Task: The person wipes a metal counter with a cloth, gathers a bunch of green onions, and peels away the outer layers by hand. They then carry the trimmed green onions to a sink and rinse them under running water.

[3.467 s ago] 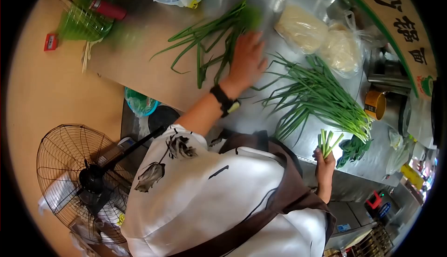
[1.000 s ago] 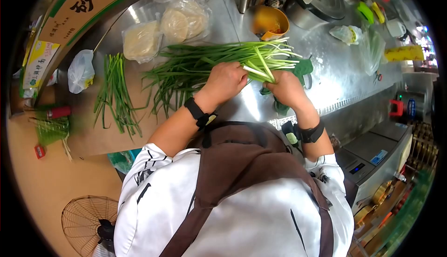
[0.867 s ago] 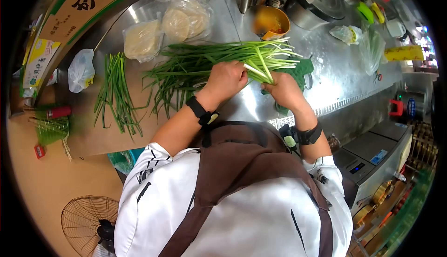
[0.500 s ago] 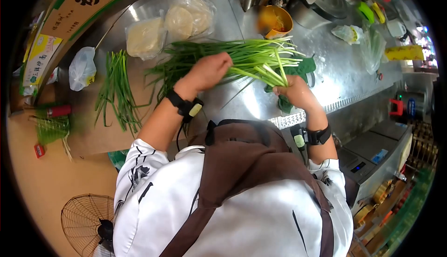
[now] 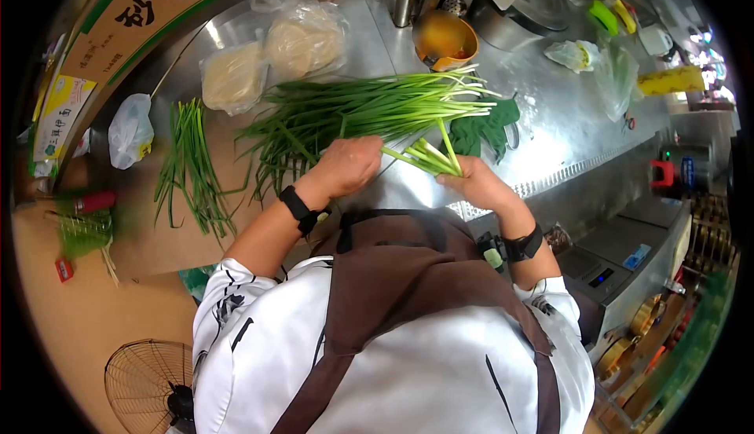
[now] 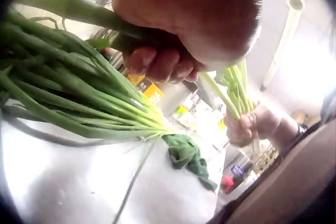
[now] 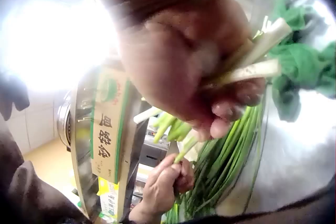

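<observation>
My left hand (image 5: 349, 165) curls its fingers round a green scallion stalk, in front of the big pile of scallions (image 5: 369, 104). In the left wrist view the held stalk (image 6: 68, 8) passes into the fist. The right hand (image 5: 483, 184) grips a small bundle of scallion stalks (image 5: 428, 157), which fan out toward the left hand. Cut white ends (image 7: 257, 70) stick out of the right fist in its wrist view. A smaller bunch of scallion greens (image 5: 191, 159) lies apart on the left of the steel counter.
Bagged pale flat dough (image 5: 234, 80) and a second clear bag (image 5: 306, 37) sit behind the pile. A dark green cloth (image 5: 487, 128) lies by the white ends. Further back stand an orange container (image 5: 455, 53) and a lidded pot (image 5: 526, 14). A fan (image 5: 149, 379) stands lower left.
The left hand reached toward the smaller bunch earlier, then came to the right hand's bundle. It has since pulled left and come down nearer the body. The right hand has kept its stalks throughout.
</observation>
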{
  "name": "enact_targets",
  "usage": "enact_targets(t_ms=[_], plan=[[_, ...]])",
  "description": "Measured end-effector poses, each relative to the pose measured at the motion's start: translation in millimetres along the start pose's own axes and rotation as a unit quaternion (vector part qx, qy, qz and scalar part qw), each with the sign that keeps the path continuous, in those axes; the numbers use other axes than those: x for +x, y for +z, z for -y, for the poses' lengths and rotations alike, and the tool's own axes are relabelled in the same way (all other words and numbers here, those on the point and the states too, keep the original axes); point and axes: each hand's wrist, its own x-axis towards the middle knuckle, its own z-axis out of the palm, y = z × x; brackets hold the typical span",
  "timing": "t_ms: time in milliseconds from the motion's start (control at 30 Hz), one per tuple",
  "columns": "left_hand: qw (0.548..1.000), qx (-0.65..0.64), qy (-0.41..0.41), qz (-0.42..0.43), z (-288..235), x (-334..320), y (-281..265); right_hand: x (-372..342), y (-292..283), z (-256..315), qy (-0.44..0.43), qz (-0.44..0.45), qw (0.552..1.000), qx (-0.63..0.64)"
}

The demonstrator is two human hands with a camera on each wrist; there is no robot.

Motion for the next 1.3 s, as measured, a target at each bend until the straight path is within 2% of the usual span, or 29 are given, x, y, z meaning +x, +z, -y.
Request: enact_targets(t_ms=[67, 100, 133, 167, 200, 233, 300, 333, 367, 400, 467, 500, 567, 700, 833, 900, 967, 1033, 1100, 1200, 1233, 1300], plan=[[0.99, -0.044, 0.027, -0.132, 31.4, -1.9, 9.4, -2.9, 0.1, -11.2, -0.001, -0.022, 0.999, -0.028], [0.964, 0.093, 0.069, -0.241, 61.1, 0.3, -5.2, -3.6, -1.7, -16.2, -0.004, -0.042, 0.998, -0.057], [0.914, -0.24, -0.162, -0.284, 60.9, -7.6, -31.5, -4.0, -9.7, -22.6, 0.029, -0.049, 0.997, 0.042], [0.808, -0.436, -0.209, -0.337, 42.8, -3.5, -61.3, -3.8, -20.4, -30.5, 0.064, -0.07, 0.993, 0.074], [0.826, -0.444, -0.188, -0.292, 63.2, -10.2, -74.7, -0.2, -26.5, -25.3, 0.04, -0.133, 0.988, 0.065], [0.825, -0.445, -0.191, -0.292, 44.6, -5.8, -76.5, 4.0, -33.3, -20.5, 0.017, -0.194, 0.979, 0.055], [0.919, -0.178, -0.215, -0.279, 4.5, 7.5, -80.4, 31.8, -40.8, -16.9, -0.059, -0.291, 0.955, 0.008], [0.937, -0.151, -0.191, -0.251, 5.2, 8.7, -74.1, 49.4, -48.6, -18.6, -0.061, -0.298, 0.952, -0.045], [0.938, -0.148, -0.188, -0.25, 2.3, 10.9, -67.0, 66.1, -55.6, -22.5, -0.063, -0.305, 0.945, -0.097], [0.935, -0.152, -0.204, -0.248, -2.7, 13.9, -59.0, 80.7, -58.8, -24.6, -0.065, -0.308, 0.944, -0.095], [0.934, -0.133, -0.209, -0.259, -12.4, 16.8, -45.8, 104.9, -61.0, -30.3, 0.0, -0.351, 0.893, -0.283], [0.934, -0.132, -0.207, -0.259, -14.6, 15.9, -42.8, 112.5, -64.5, -36.9, -0.001, -0.353, 0.892, -0.282], [0.941, -0.131, -0.165, -0.265, -18.1, 12.0, -37.1, 124.4, -70.2, -53.3, -0.02, -0.349, 0.878, -0.327], [0.955, -0.119, -0.185, -0.197, -20.2, 3.6, -29.8, 128.6, -73.2, -64.6, -0.048, -0.354, 0.867, -0.347], [0.954, -0.125, -0.19, -0.195, -24.8, 4.4, -27.4, 126.4, -69.5, -60.9, -0.076, -0.351, 0.879, -0.314], [0.954, -0.119, -0.192, -0.195, -27.1, 6.7, -25.3, 126.6, -65.4, -55.5, -0.142, -0.328, 0.883, -0.304], [0.956, -0.121, -0.179, -0.199, -25.7, 8.0, -19.6, 127.4, -58.5, -47.9, -0.142, -0.323, 0.883, -0.311], [0.957, -0.122, -0.165, -0.204, -25.9, 9.6, -17.1, 131.1, -56.2, -45.0, -0.097, -0.29, 0.883, -0.357], [0.96, -0.119, -0.179, -0.181, -27.2, 9.7, -16.5, 128.0, -56.3, -41.0, -0.118, -0.292, 0.882, -0.351], [0.961, -0.084, -0.153, -0.214, -35.8, 14.1, -20.8, 115.9, -54.9, -28.4, -0.12, -0.254, 0.936, -0.212], [0.961, -0.084, -0.156, -0.213, -38.3, 17.1, -20.9, 108.1, -51.1, -21.9, -0.118, -0.251, 0.937, -0.211], [0.971, -0.026, -0.088, -0.222, -39.2, 27.4, -20.8, 88.3, -44.1, -3.4, -0.128, -0.109, 0.983, -0.068]])
